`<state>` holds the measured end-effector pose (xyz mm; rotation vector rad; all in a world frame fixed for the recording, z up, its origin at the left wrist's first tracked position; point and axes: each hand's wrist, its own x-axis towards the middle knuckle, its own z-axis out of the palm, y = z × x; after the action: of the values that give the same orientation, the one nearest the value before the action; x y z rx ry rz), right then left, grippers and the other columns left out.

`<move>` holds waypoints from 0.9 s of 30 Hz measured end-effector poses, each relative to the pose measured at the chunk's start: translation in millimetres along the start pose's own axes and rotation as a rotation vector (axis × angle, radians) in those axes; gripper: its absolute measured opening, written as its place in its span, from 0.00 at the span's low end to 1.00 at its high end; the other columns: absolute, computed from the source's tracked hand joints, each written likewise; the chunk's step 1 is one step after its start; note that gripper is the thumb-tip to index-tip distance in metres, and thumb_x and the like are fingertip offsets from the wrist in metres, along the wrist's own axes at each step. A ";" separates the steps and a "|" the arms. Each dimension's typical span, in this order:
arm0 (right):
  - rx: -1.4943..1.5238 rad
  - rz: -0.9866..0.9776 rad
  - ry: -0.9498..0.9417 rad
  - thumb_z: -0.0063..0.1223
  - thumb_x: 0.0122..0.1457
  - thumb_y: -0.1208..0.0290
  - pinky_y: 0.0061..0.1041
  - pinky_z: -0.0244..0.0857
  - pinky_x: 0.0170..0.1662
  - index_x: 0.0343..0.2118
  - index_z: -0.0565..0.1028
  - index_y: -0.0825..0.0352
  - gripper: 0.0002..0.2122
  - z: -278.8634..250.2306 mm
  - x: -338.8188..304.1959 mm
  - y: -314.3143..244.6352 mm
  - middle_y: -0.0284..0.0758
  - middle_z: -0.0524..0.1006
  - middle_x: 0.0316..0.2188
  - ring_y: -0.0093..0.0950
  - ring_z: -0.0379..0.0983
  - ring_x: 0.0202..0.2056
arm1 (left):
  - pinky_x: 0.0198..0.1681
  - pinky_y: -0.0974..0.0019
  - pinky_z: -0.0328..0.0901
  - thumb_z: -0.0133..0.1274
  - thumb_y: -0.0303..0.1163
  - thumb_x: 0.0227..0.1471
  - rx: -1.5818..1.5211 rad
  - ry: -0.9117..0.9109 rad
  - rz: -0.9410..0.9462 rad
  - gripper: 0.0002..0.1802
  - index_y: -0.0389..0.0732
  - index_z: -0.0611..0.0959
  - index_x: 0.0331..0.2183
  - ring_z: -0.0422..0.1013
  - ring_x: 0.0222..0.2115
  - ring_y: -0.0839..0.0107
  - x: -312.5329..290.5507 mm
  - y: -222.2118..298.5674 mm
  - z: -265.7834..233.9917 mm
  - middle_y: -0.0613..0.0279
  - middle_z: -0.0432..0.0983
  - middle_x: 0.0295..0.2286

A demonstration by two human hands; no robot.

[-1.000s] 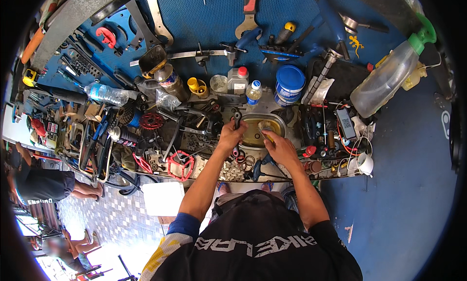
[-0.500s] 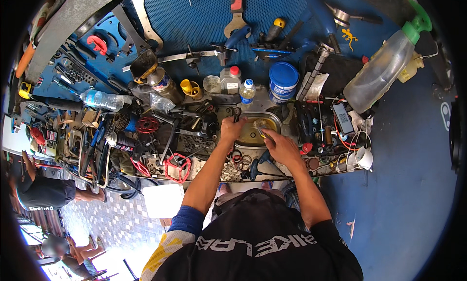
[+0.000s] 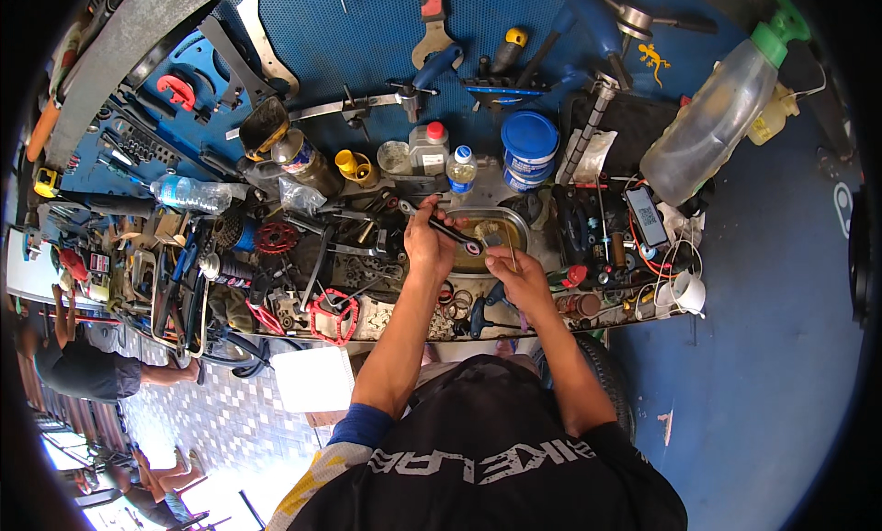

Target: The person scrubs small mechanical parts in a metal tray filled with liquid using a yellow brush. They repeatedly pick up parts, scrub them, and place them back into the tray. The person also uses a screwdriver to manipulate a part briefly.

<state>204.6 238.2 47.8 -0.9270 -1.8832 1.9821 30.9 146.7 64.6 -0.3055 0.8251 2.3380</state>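
My left hand (image 3: 430, 244) is closed round a slim black bar with a round eye at each end (image 3: 450, 230), perhaps a bike linkage arm. It slants over the left part of a metal tray (image 3: 527, 230) holding yellowish liquid. My right hand (image 3: 521, 279) is closed at the tray's near right edge, gripping a brush (image 3: 490, 234). The brush's pale bristles are over the tray, close to the bar's lower eye; whether they touch it I cannot tell. Small rings (image 3: 457, 303) and a blue-handled tool (image 3: 480, 318) lie in front of the tray.
Behind the tray stand a small capped bottle (image 3: 461, 171), a grey red-capped bottle (image 3: 429, 150) and a blue tub (image 3: 529, 150). Loose parts and a red pedal (image 3: 333, 317) crowd the left bench. A phone (image 3: 647, 217) lies right. Two people are at far left.
The bar in my left hand has come up and now lies slanted, with both eyes showing. My right hand has shifted slightly down and right. The whole view has shifted a little.
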 end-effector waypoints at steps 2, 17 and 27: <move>0.137 0.111 -0.053 0.63 0.67 0.67 0.21 0.71 0.42 0.49 0.80 0.69 0.13 0.6 -0.9 -20.1 0.33 0.84 0.36 0.18 0.78 0.36 | 0.45 0.51 0.72 0.44 0.34 0.71 -0.135 0.034 0.024 0.12 0.39 0.76 0.50 0.66 0.30 0.69 -6.5 -4.1 3.2 0.65 0.68 0.29; -0.216 -0.272 -0.149 0.64 0.64 0.70 0.24 0.69 0.38 0.44 0.81 0.71 0.11 3.4 0.7 -68.7 0.30 0.82 0.31 0.18 0.75 0.33 | 0.71 0.44 0.55 0.53 0.52 0.67 -0.065 -0.240 0.089 0.28 0.44 0.71 0.57 0.63 0.64 0.52 -54.6 11.6 -21.6 0.46 0.68 0.56; -0.708 -0.285 -0.446 0.60 0.63 0.68 0.37 0.73 0.46 0.41 0.81 0.68 0.09 -19.5 12.9 -126.2 0.42 0.85 0.37 0.40 0.82 0.41 | 0.54 0.53 0.73 0.55 0.81 0.45 0.307 -0.833 -0.575 0.68 0.33 0.65 0.68 0.78 0.51 0.47 -66.5 108.7 -76.2 0.37 0.75 0.56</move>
<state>176.1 277.8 166.5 -0.3066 -2.8679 1.4361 13.9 0.6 84.8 0.4828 0.5503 1.5398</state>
